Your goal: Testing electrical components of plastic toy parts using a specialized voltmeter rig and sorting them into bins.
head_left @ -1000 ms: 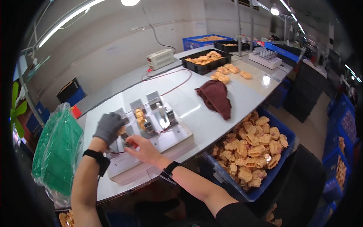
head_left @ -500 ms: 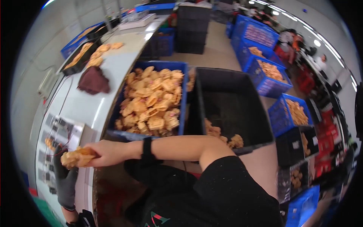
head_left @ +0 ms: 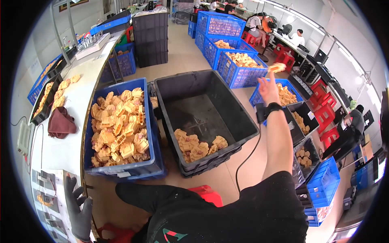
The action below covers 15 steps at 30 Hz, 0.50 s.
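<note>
My left hand [head_left: 80, 210], in a dark grey glove, has its fingers apart and holds nothing. It is over the left workbench's near end, beside a pale fixture board [head_left: 60, 187] with small metal blocks and wires. Out to the right, my bare right hand [head_left: 269, 91] is raised with its fingers stretched. A tan molded piece [head_left: 277, 67], slightly blurred, shows at its fingertips; I cannot tell whether it still touches them. Beyond that hand is a blue crate [head_left: 254, 98] of similar tan pieces.
A blue crate [head_left: 150, 150] heaped with tan pieces stands beside the workbench [head_left: 81, 101]. Right of it, a black bin [head_left: 247, 135] holds several pieces at its near end. A maroon cloth [head_left: 61, 122] lies on the bench. Red stools [head_left: 324, 115] and seated people are farther right.
My right hand has swung from beside my left hand over the bench to the far right, and the tan piece moved with it. My left hand now has nothing next to its fingers. The view turned right.
</note>
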Tool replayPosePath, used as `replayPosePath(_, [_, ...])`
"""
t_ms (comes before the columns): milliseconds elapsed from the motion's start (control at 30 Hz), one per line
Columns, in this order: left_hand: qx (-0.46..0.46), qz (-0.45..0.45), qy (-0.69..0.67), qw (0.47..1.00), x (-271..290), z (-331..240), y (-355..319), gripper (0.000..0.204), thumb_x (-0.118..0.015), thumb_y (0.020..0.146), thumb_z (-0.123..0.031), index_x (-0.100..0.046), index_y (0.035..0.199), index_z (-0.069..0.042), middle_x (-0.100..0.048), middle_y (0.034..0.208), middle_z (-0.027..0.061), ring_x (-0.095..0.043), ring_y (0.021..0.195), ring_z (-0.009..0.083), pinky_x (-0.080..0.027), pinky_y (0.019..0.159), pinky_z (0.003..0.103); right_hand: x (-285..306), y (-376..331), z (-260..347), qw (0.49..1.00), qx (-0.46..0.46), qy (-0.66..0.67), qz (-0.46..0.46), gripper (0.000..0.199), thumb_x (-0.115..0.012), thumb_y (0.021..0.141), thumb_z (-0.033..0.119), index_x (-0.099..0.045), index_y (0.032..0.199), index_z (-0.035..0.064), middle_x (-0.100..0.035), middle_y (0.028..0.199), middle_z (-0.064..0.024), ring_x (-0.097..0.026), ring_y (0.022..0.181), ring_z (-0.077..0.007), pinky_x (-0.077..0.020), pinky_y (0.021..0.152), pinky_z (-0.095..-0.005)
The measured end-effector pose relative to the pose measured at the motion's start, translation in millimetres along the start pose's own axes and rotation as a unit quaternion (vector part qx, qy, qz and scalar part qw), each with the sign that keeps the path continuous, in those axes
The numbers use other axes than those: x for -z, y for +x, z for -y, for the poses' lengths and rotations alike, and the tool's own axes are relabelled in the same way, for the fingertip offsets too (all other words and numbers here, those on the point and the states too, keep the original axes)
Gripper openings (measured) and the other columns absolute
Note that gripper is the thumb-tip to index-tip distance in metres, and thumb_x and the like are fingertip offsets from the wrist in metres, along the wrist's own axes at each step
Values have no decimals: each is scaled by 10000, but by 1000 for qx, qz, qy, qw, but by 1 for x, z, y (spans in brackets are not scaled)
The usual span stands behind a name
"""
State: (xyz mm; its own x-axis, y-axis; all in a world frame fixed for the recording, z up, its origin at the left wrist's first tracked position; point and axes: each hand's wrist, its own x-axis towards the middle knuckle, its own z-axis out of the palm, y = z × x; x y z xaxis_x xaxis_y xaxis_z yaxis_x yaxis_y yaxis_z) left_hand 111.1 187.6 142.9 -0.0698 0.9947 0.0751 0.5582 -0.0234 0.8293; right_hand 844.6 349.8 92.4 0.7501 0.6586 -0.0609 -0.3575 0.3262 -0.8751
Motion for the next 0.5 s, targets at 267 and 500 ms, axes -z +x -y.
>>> replayPosePath(267, [23, -20, -7, 999, -4, 8, -9, 818, -478, 811, 20, -211, 1562, -162, -377, 1455, 184, -519, 1138, 240, -486, 921, 349, -50, -7, -75, 983, -38, -121, 133, 321, -629, 951, 357, -627, 1056, 54, -686, 971, -93, -606, 754, -113, -446, 567, -211])
replayPosePath(500, [28, -24, 19, 999, -1, 20, -20, 831, -494, 797, 21, -220, 1561, -153, -380, 1455, 206, -536, 1129, 268, -486, 930, 362, -108, -64, -153, 941, -185, -171, 224, 310, -591, 979, 381, -633, 1104, 101, -679, 964, -17, -613, 794, -100, -449, 646, -227])
